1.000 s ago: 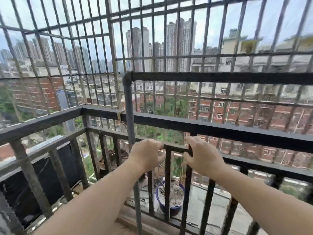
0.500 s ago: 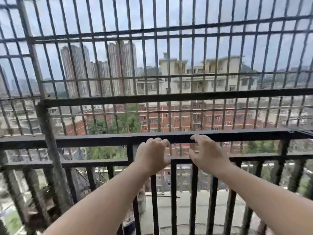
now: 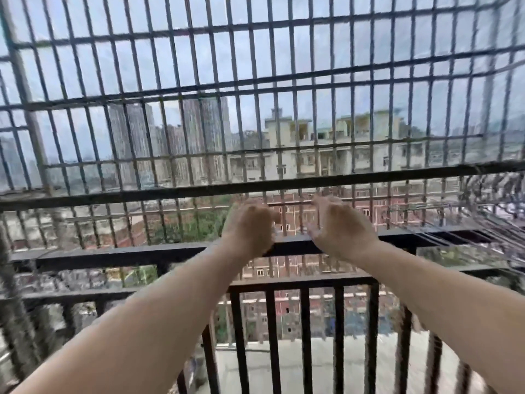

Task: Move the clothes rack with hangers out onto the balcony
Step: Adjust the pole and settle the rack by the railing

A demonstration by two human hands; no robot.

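Observation:
A long dark horizontal bar (image 3: 170, 191) runs across the balcony at chest height, joined to a grey upright post (image 3: 37, 143) on the left; it looks like the clothes rack's top rail. At its right end is a blurred tangle of thin wire (image 3: 494, 191), possibly hangers. My left hand (image 3: 250, 228) is raised just below the bar, its fingers curled into a loose fist around nothing. My right hand (image 3: 341, 228) hovers beside it with bent, spread fingers, also empty. Neither hand touches the bar.
The black balcony railing (image 3: 127, 253) with vertical bars stands right behind my hands. A metal security grille (image 3: 255, 81) closes the balcony in above and on both sides. A wire shelf (image 3: 454, 234) sticks out at the right. Beyond are apartment blocks and a concrete roof.
The view has swung right and upward, so the left corner and the flower pot have left the frame. Both hands stay raised side by side, holding nothing.

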